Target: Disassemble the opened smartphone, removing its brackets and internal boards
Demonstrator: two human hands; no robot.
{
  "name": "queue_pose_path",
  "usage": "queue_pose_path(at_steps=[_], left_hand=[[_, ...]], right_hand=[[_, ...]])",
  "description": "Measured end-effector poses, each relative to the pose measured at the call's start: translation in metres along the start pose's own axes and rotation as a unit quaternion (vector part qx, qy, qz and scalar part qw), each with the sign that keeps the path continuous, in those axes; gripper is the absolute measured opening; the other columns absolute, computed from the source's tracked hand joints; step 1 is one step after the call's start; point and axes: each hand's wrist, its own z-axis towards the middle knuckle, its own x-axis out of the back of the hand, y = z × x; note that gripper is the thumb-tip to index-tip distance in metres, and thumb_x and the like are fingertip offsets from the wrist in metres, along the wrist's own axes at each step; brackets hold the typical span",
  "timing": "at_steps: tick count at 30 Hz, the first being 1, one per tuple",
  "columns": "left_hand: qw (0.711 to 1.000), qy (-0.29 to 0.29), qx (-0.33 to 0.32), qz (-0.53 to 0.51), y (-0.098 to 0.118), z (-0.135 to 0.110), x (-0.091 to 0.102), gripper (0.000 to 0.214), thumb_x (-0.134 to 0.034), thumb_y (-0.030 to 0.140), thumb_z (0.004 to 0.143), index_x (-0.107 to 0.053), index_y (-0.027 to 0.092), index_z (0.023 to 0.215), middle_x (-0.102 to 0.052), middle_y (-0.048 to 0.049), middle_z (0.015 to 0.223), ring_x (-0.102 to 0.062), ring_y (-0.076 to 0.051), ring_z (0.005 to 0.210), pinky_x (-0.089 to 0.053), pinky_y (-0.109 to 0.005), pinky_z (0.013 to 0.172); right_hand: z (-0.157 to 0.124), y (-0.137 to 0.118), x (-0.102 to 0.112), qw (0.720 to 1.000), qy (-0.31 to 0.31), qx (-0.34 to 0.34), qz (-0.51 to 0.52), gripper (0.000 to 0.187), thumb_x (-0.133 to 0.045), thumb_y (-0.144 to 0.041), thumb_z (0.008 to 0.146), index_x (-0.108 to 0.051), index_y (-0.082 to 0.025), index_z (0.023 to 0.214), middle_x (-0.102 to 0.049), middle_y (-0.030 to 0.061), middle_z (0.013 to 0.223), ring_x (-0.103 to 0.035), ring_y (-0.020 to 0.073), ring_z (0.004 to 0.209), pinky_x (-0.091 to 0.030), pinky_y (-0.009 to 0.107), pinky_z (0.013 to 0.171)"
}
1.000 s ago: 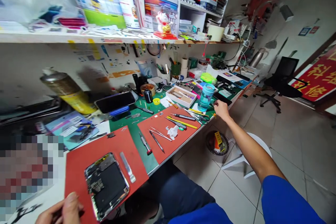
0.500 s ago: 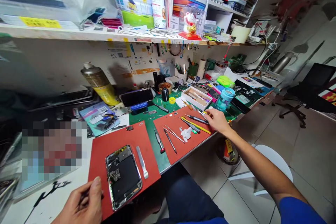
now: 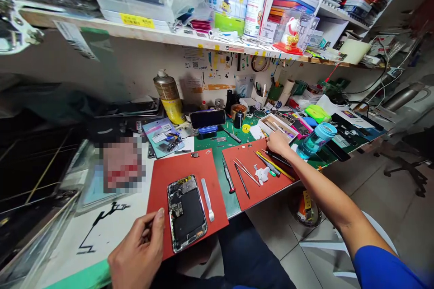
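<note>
An opened phone [image 3: 186,212] with its insides showing lies on a red mat [image 3: 169,171] near the bench's front edge. A flat metal pry tool [image 3: 207,193] lies just right of it. My left hand [image 3: 139,248] rests at the phone's left side, thumb pressed against curled fingers; what it pinches is hidden. My right hand [image 3: 278,142] reaches out over the far edge of a second red mat [image 3: 251,187], above a black-handled tool [image 3: 271,165] and a yellow-handled one [image 3: 276,169], beside a white tray [image 3: 262,122]. Its fingers are hidden.
On the second mat lie a red-tipped screwdriver [image 3: 228,176], tweezers [image 3: 244,172] and a crumpled tissue [image 3: 261,174]. A teal bottle [image 3: 317,140], a phone on a stand [image 3: 207,118] and a spray can [image 3: 168,97] stand further back. Crowded shelves hang overhead.
My right hand has drawn back from beside the teal bottle to the tools by the white tray. The view has swung left. My left hand stays beside the phone.
</note>
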Motion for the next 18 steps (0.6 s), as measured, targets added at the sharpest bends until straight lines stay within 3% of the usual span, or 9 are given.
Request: queue_pose_path(at_steps=[5,12,15,18], left_hand=[[1.0,-0.014,-0.003,-0.013,-0.003,0.0,0.0,0.033,-0.061,0.057,0.09,-0.071,0.026,0.087,-0.072,0.0051,0.063,-0.072,-0.018,0.058,-0.05,-0.027,0.058],[0.997,0.04,-0.063,0.022,0.002,-0.004,-0.001,0.034,-0.056,0.056,0.1,-0.07,0.026,0.092,-0.073,0.0027,0.068,-0.071,-0.019,0.061,-0.049,-0.029,0.059],[0.99,0.04,-0.134,0.025,0.03,-0.001,0.007,0.024,-0.054,0.042,0.105,-0.07,0.025,0.104,-0.077,0.0002,0.087,-0.072,-0.017,0.069,-0.054,-0.03,0.069],[0.967,-0.007,-0.255,-0.022,0.081,0.014,0.005,0.023,-0.055,0.027,0.105,-0.067,0.025,0.125,-0.078,-0.0037,0.109,-0.075,-0.02,0.093,-0.058,-0.033,0.088]], right_hand=[[-0.008,0.021,0.011,0.999,0.034,0.009,-0.004,0.036,-0.068,-0.04,0.103,-0.065,-0.018,0.132,-0.067,0.0113,0.134,-0.069,0.0248,0.114,-0.061,0.046,0.097],[0.002,0.029,0.01,1.0,0.014,0.011,0.004,0.036,-0.068,-0.04,0.103,-0.065,-0.018,0.132,-0.068,0.01,0.132,-0.07,0.024,0.111,-0.062,0.045,0.094],[0.007,0.023,0.005,1.0,0.012,0.007,0.008,0.037,-0.068,-0.04,0.103,-0.065,-0.018,0.133,-0.067,0.0104,0.133,-0.07,0.0244,0.113,-0.062,0.046,0.096],[0.009,0.019,0.004,1.0,0.009,0.008,0.008,0.037,-0.068,-0.04,0.103,-0.065,-0.018,0.133,-0.067,0.0109,0.134,-0.069,0.0248,0.114,-0.061,0.046,0.097]])
